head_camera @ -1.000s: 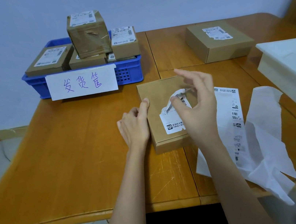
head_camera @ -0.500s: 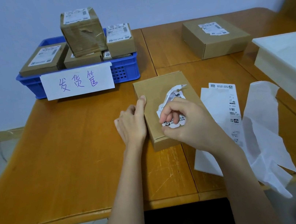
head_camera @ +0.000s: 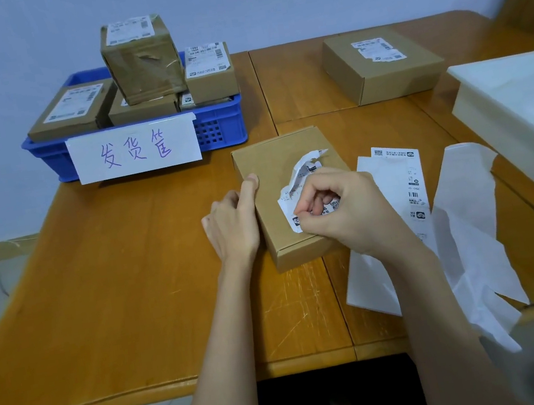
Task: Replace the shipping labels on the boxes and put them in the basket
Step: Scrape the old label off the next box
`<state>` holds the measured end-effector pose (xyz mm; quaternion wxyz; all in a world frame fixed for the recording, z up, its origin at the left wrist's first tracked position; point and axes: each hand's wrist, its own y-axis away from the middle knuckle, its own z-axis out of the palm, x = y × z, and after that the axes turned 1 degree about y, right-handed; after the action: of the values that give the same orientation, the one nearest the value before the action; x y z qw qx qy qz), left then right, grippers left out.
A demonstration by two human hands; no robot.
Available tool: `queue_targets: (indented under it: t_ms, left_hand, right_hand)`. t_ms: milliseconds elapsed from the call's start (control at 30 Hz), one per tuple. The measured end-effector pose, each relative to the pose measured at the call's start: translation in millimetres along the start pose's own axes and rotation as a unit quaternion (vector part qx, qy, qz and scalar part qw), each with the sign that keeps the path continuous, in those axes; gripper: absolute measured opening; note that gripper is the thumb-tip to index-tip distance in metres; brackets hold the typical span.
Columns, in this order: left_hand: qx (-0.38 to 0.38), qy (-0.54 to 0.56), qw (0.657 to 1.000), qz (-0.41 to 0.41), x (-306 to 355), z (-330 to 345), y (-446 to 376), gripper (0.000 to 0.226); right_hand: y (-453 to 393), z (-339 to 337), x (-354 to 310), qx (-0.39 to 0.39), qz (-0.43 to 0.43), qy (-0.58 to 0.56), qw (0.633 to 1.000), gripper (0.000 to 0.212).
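Box point(head_camera: 273, 163) at table centre — right hand point(head_camera: 346, 211) pinches its half-peeled label point(head_camera: 302, 172); left hand point(head_camera: 232, 223), fingers relaxed, braces its nine-o'clock side; basket point(head_camera: 220, 129) at eleven o'clock.

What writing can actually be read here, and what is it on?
"发货筐": handwritten in purple on the white sign fixed to the blue basket.
Labels on the boxes in the basket: too small to read.
Torn label on the near box, pinched by the right hand: blurred.
Label on the far box: blurred.
Label sheet: only barcodes and QR marks, unreadable.
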<state>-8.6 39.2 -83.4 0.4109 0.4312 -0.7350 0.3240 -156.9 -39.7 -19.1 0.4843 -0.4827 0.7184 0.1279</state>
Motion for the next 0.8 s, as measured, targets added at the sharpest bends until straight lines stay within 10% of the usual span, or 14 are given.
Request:
queue_targets:
  t_ms: [233, 800]
  left_hand:
    - [0.002, -0.001, 1.0, 0.01, 0.0, 0.0, -0.1, 0.082]
    - [0.005, -0.019, 1.0, 0.017, 0.9, 1.8, -1.9, 0.077]
  right_hand:
    - [1.8, -9.6, -4.3, -0.081, 0.027, -0.01, 0.996, 0.013]
    - [9.6, -1.4, -0.2, -0.006, -0.03, 0.04, 0.999, 0.011]
